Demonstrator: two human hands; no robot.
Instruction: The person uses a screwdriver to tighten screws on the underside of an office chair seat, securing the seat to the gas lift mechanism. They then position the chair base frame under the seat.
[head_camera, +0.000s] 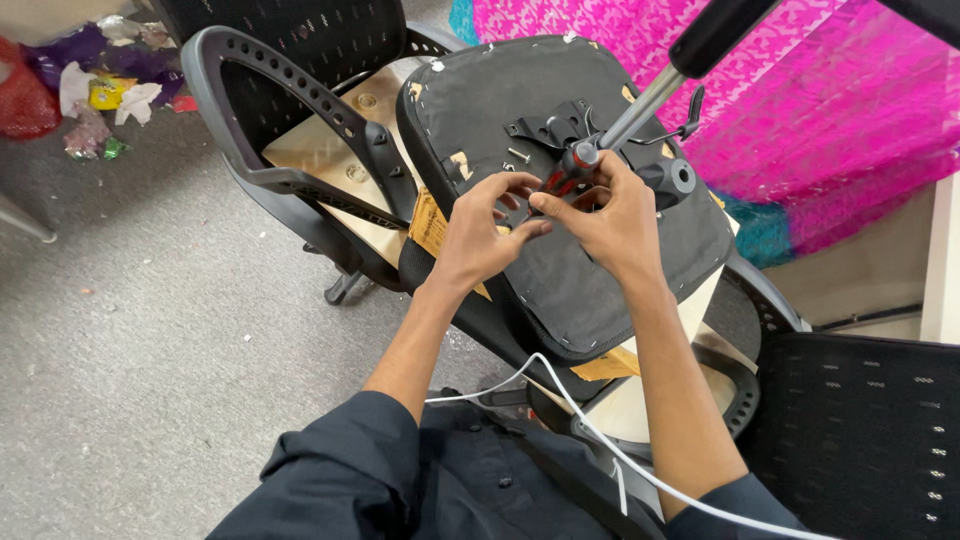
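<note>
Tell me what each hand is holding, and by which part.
The right hand grips a screwdriver by its red and black handle. The left hand has fingertips near the handle's lower end; whether it grips cannot be told.

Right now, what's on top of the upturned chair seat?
On the upturned seat sit a black metal mechanism plate, a loose screw and a lever. Both hands cover what lies beneath them.

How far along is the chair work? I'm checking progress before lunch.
Done: the black metal mechanism plate sits on the upturned black chair seat. In hand: the right hand grips a red-and-black screwdriver; the left hand steadies. Left: a loose silver screw lies unused.
</note>
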